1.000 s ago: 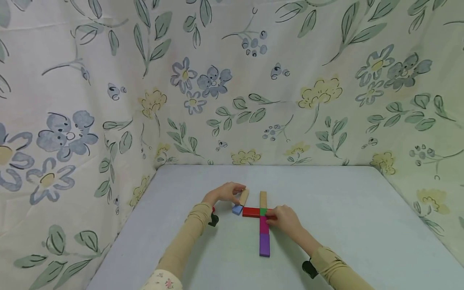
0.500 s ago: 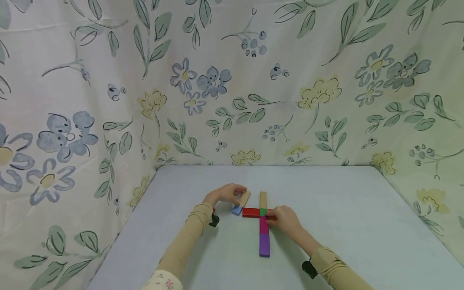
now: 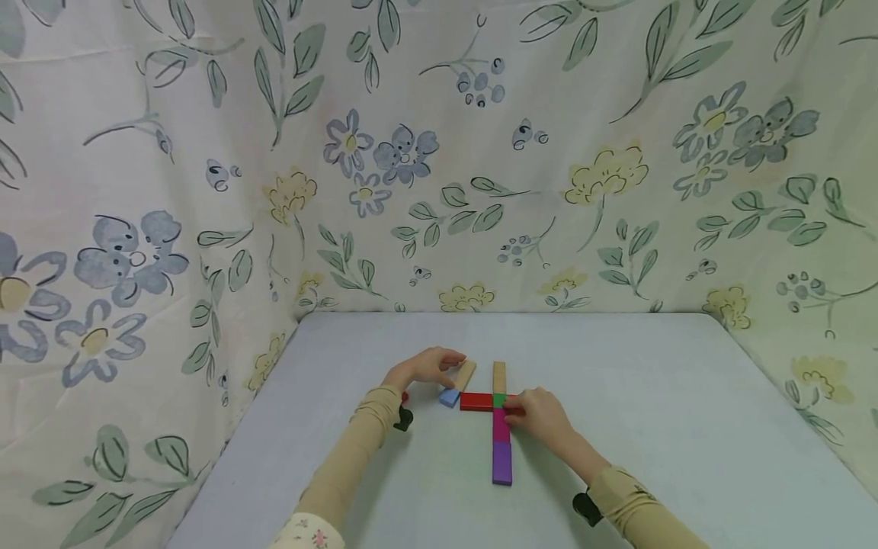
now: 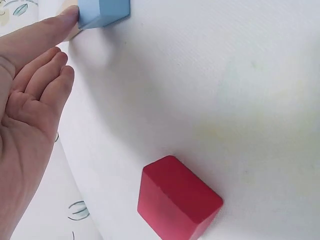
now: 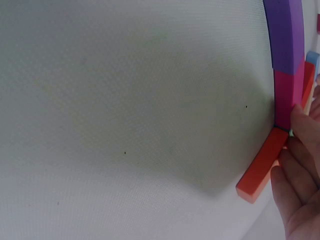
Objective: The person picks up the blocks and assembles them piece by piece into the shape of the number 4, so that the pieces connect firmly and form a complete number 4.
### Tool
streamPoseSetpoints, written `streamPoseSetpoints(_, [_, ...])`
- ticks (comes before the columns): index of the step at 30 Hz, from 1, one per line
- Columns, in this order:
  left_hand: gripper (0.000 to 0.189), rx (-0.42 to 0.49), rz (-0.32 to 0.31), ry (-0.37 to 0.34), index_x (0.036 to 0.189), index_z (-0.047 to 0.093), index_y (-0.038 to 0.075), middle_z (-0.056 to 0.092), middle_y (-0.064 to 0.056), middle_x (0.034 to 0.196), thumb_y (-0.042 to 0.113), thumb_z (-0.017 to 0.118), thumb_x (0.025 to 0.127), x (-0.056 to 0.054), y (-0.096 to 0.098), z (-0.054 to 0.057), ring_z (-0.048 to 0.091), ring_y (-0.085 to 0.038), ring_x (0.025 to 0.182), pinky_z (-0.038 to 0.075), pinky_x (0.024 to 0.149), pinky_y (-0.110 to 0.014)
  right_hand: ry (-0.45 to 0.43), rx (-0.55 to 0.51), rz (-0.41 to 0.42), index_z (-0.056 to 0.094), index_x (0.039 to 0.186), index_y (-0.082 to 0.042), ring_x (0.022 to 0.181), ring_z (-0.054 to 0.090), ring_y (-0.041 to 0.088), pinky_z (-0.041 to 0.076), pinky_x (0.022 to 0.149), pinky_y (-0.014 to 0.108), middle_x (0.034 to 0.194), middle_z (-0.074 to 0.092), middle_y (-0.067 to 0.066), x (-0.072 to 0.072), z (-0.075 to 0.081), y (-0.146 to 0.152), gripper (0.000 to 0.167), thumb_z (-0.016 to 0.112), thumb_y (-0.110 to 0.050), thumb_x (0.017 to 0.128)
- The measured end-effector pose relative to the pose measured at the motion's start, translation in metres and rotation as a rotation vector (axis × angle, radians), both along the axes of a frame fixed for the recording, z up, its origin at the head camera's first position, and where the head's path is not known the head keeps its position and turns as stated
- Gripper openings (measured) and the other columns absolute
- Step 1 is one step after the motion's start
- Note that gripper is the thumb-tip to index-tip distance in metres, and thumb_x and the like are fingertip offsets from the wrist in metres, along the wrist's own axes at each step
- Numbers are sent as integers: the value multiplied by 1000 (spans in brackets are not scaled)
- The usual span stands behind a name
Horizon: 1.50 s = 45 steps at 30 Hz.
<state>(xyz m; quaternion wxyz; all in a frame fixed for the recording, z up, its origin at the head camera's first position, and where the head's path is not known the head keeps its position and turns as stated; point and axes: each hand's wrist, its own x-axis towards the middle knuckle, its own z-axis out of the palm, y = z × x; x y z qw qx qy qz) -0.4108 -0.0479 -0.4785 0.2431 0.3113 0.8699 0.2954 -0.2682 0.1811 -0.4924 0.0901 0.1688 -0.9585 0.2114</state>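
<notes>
My left hand [image 3: 425, 367] pinches a plain wooden block [image 3: 466, 374] between thumb and fingers, its near end against a blue block [image 3: 449, 397]. In the left wrist view my thumb tip [image 4: 70, 17] meets the wood beside the blue block. Fingertips of my right hand [image 3: 538, 413] rest at the middle of a cross of blocks, beside the green block [image 3: 499, 401]. The thumb touches the magenta block [image 5: 287, 97]. My fingers lie past the orange-red block [image 5: 262, 167], which forms the right arm.
The cross also has a red block [image 3: 476, 402] on its left, a wooden block [image 3: 499, 377] on its far side and a purple block [image 3: 502, 463] nearest me. A separate red block [image 4: 175, 197] lies near my left wrist. A flowered cloth [image 3: 439, 229] hangs behind the white table [image 3: 652, 396].
The plain wooden block in my left hand has turned slightly, its far end shifting right. My right hand has stayed at the cross.
</notes>
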Motion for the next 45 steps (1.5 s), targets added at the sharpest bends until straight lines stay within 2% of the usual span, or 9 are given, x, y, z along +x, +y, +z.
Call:
streamPoseSetpoints(6, [65, 0, 0, 23, 141, 44, 5, 44, -10, 147, 7, 72, 82, 0, -2, -5, 44, -23, 134, 38, 109, -35, 26, 2, 6, 77, 91, -3, 77, 68, 20, 51, 62, 27, 87, 75, 8, 0, -2, 0, 21, 80, -12, 72])
streamPoseSetpoints(20, [62, 18, 3, 45, 139, 45, 2, 46, -12, 145, 6, 71, 83, 4, -3, -4, 46, -25, 133, 40, 108, -35, 17, -4, 3, 77, 90, -3, 73, 65, 18, 49, 60, 25, 84, 75, 7, -1, -2, 0, 21, 80, -11, 72])
streamPoseSetpoints(28, [60, 55, 19, 38, 139, 46, 6, 47, -9, 144, 10, 70, 85, 5, -5, -3, 47, -24, 132, 41, 107, -35, 115, -22, 80, 77, 89, -3, 69, 65, 18, 49, 57, 27, 80, 74, 8, 0, -3, 4, 20, 80, -13, 72])
streamPoseSetpoints(35, [59, 144, 28, 12, 140, 45, 4, 48, -11, 144, 12, 69, 87, 6, -13, 12, 48, -28, 131, 42, 106, -39, 44, -5, 36, 76, 90, -2, 73, 67, 20, 52, 61, 28, 84, 75, 9, -1, -3, 1, 21, 80, -10, 72])
streamPoseSetpoints(40, [57, 194, 34, 30, 138, 48, 5, 50, -9, 142, 14, 70, 86, 4, -24, 27, 49, -25, 130, 42, 105, -35, 9, 2, 12, 77, 91, -4, 75, 67, 19, 53, 63, 30, 86, 75, 8, 0, -1, 0, 21, 80, -14, 73])
streamPoseSetpoints(45, [55, 229, 53, 49, 136, 51, 7, 52, -10, 141, 15, 71, 85, 3, -41, 40, 50, -24, 130, 42, 105, -35, 16, 10, 15, 77, 92, -4, 77, 67, 20, 53, 64, 31, 86, 75, 7, -2, -3, 2, 21, 80, -13, 73])
